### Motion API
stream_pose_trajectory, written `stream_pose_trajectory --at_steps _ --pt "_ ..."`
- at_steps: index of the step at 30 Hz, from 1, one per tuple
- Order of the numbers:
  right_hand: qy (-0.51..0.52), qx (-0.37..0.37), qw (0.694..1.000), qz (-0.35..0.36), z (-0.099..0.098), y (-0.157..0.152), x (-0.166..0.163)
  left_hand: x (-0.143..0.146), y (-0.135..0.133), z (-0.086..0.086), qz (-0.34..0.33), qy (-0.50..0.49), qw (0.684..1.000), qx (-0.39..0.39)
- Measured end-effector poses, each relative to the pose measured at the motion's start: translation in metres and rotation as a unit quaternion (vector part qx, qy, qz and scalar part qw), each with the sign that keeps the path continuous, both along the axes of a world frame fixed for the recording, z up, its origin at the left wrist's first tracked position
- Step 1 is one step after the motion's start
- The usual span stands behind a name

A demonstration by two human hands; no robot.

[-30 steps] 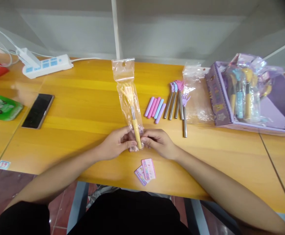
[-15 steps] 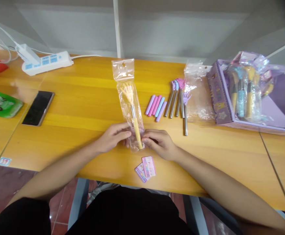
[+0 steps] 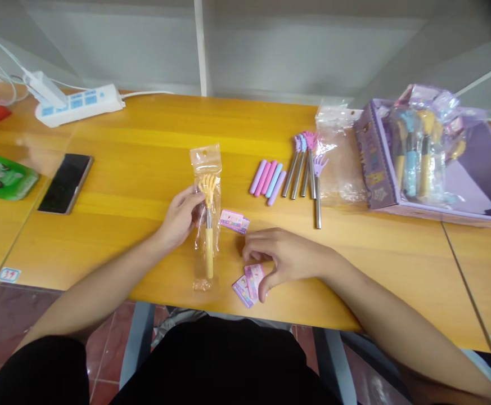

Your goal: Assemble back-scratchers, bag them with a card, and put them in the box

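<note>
My left hand point(image 3: 180, 215) grips a clear plastic bag point(image 3: 206, 214) by its middle; inside is a yellow hand-shaped back scratcher with a metal shaft. The bag lies along the wooden table point(image 3: 144, 163), its lower end near the front edge. My right hand point(image 3: 285, 257) hovers curled over two small pink cards point(image 3: 249, 284) at the table's front edge, thumb and fingers touching them. Another small pink card point(image 3: 234, 220) lies just right of the bag.
Pastel handle sleeves point(image 3: 267, 180) and several metal scratchers point(image 3: 306, 169) lie mid-table beside an empty clear bag point(image 3: 337, 157). A purple box point(image 3: 435, 163) of bagged scratchers stands at right. A phone point(image 3: 64, 183), power strip point(image 3: 76, 104) and green packet point(image 3: 0, 180) sit left.
The bagged scratcher slid toward me and left, now held by my left hand alone. My right hand let go and dropped to the cards. A pink card appeared beside the bag.
</note>
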State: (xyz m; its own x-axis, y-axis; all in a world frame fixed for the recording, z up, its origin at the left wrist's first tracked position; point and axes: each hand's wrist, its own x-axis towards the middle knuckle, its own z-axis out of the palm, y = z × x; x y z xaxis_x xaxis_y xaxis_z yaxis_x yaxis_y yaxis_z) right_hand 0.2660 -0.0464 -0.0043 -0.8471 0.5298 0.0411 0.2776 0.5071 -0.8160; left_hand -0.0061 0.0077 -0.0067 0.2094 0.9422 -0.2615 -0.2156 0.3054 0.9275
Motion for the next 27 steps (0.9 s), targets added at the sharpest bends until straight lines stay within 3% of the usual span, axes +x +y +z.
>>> stream_pose_trajectory --at_steps 5,11,15,19,21,23,24,27 --pt "-0.08 0.045 0.996 -0.001 0.006 -0.008 0.001 0.001 -0.003 0.002 -0.011 0.014 1.0 -0.009" --pt "-0.065 -0.016 0.998 -0.014 0.006 -0.006 0.002 -0.003 -0.009 -0.012 -0.099 0.038 0.994 0.01" --pt "-0.025 -0.122 0.992 -0.023 0.008 0.001 0.007 -0.005 -0.013 -0.014 -0.167 0.053 0.984 0.023" --pt "0.035 -0.259 0.964 -0.045 0.003 0.007 0.011 -0.002 -0.018 -0.006 -0.216 0.064 0.974 0.03" --pt "0.094 -0.291 0.949 -0.071 -0.003 0.007 0.009 0.0 -0.021 -0.001 -0.229 0.071 0.97 0.038" --pt "0.171 -0.258 0.94 -0.146 -0.01 0.005 0.003 0.001 -0.023 0.001 -0.251 0.075 0.964 0.039" --pt "0.203 -0.206 0.937 -0.198 -0.012 0.004 0.0 0.001 -0.025 0.002 -0.264 0.076 0.961 0.038" --pt "0.238 0.03 0.92 -0.31 -0.019 -0.001 -0.007 0.002 -0.029 0.001 -0.294 0.082 0.951 0.039"
